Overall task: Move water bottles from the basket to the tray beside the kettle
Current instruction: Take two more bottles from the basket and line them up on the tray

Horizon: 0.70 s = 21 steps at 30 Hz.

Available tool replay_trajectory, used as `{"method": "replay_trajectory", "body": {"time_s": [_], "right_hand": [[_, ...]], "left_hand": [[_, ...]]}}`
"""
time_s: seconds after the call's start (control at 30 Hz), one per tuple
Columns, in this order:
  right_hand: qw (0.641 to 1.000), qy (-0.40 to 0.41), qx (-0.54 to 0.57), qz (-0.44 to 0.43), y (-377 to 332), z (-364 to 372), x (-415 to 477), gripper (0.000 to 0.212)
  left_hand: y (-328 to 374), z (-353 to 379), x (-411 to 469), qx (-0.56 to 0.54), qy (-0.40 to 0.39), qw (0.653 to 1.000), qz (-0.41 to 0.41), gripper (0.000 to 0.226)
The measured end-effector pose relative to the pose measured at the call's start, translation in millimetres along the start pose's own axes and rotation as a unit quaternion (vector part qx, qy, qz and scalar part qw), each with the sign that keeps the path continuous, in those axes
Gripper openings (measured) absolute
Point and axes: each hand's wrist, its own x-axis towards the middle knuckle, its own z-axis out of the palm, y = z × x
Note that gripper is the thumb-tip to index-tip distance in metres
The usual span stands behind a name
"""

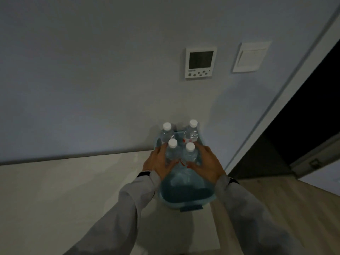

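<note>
A light blue basket (185, 197) stands on the right end of a pale counter (64, 190) against the wall. Several clear water bottles with white caps stand upright in its far half. My left hand (160, 162) wraps the near left bottle (173, 150). My right hand (206, 163) wraps the near right bottle (189, 154). Two more bottles, a far left bottle (167, 132) and a far right bottle (192, 130), stand behind them untouched. No tray or kettle is in view.
A wall thermostat panel (200, 62) and a white light switch (251, 57) hang above the basket. A dark doorway (303, 129) opens at the right, with wood floor (276, 208) below. The counter stretches away to the left.
</note>
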Motion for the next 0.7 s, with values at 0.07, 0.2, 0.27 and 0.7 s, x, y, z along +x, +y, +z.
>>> {"method": "replay_trajectory", "body": {"time_s": [0.07,0.2,0.27,0.7], "right_hand": [[1.0,-0.001,0.015,-0.003,7,6,7,0.083],[0.997,0.018,0.072,-0.007,14,17,16,0.073],[0.996,0.032,0.084,-0.016,15,20,17,0.066],[0.991,0.086,0.089,-0.052,7,1,12,0.071]], "left_hand": [[2,10,6,-0.038,0.009,0.999,0.002,0.075],[3,24,9,-0.078,0.051,0.995,-0.019,0.074],[3,27,10,-0.078,0.066,0.994,-0.031,0.074],[11,16,-7,-0.1,0.129,0.986,-0.031,0.075]]}}
